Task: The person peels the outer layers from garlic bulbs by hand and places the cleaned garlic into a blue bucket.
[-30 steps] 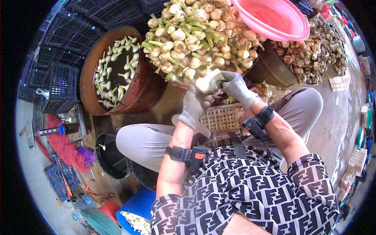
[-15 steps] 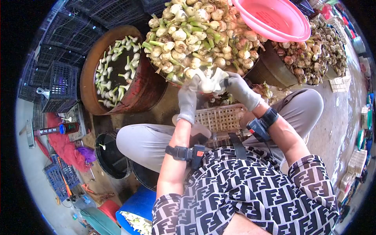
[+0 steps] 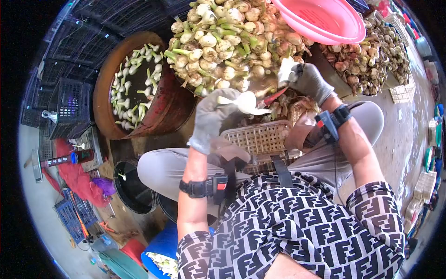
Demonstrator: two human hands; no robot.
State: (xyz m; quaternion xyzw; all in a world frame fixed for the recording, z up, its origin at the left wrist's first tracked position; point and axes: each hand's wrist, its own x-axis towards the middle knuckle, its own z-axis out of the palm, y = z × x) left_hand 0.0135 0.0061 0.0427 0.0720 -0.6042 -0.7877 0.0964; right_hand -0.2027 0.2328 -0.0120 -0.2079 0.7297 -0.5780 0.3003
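My left hand (image 3: 211,116), in a grey work glove, is closed around a white garlic bulb (image 3: 246,102). The bulb's short stem points left along the fingers, and a strip of loose skin hangs off its right side. My right hand (image 3: 310,83), also gloved and stained dark at the fingers, pinches a piece of white garlic skin (image 3: 286,71) to the right of the bulb. Both hands are at the near edge of a large heap of unpeeled garlic (image 3: 232,44). Beneath them lie brown peelings (image 3: 297,106).
A pink basin (image 3: 325,21) rests on the heap's right side. To the left, a rusty round tub (image 3: 103,93) contains cleaned garlic. A perforated plastic basket (image 3: 260,138) sits between my legs. More garlic (image 3: 371,60) lies at right; a blue bucket (image 3: 158,251) of white pieces stands at lower left.
My hands were together at the bulb and have moved apart. The right hand has gone up and right with the skin; the left has shifted slightly left, keeping the bulb.
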